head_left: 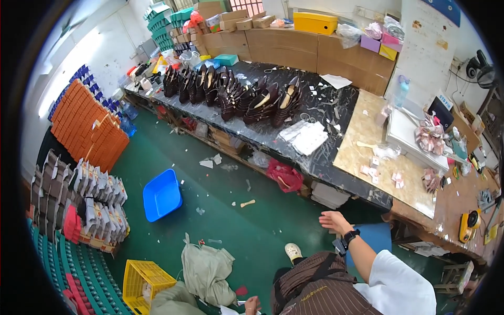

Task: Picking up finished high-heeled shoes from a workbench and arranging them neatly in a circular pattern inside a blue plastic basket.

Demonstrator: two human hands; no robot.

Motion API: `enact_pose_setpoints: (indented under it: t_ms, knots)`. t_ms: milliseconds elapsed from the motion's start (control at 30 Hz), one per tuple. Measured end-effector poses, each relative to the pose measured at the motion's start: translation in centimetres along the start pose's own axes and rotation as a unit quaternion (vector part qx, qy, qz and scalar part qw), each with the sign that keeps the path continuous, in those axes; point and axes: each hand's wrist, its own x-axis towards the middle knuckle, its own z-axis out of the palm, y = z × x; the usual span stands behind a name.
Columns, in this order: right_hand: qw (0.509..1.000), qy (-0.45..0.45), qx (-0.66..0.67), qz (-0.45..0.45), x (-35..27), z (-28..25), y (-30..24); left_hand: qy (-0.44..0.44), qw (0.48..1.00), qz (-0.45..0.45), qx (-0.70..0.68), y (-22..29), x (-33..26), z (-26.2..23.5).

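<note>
My right hand (335, 221) reaches out over the green floor, fingers stretched, holding nothing. A dark watch (350, 237) is on that wrist, and a blue flat surface (373, 240) lies beneath the forearm. Low at the bottom edge, my left hand (252, 304) shows only in part, with its fingers curled; whatever they hold, if anything, is hidden. Close to it are a white piece (229, 311) and a pale grey-green sack (207, 268). Dark strappy shoes (257, 102) stand in a row on the black worktable (341, 113), beyond reach of both hands.
A blue bin (163, 195) and a yellow crate (131, 283) stand on the floor at left, near stacked orange boxes (84, 126) and grey-white boxes (100, 199). A pink bag (285, 176) lies under the table. White sheets (310, 137) lie on top, and a wooden bench (446, 215) adjoins at right.
</note>
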Motion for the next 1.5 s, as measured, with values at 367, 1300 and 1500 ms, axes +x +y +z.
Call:
enact_pose_setpoints:
  t_ms: [367,1300,1500]
  knots:
    - [0.991,-0.102,0.058,-0.065,15.9,19.6,-20.8,-0.058,0.992,-0.104,0.051,26.6,7.5,-2.6]
    - [0.925,0.233,0.296,-0.038,48.9,37.1,-41.0,-0.308,0.888,0.246,0.236,112.9,14.0,36.2]
    - [0.891,0.3,0.331,-0.08,49.5,38.6,-41.0,-0.232,0.855,0.27,0.377,113.7,19.8,40.5]
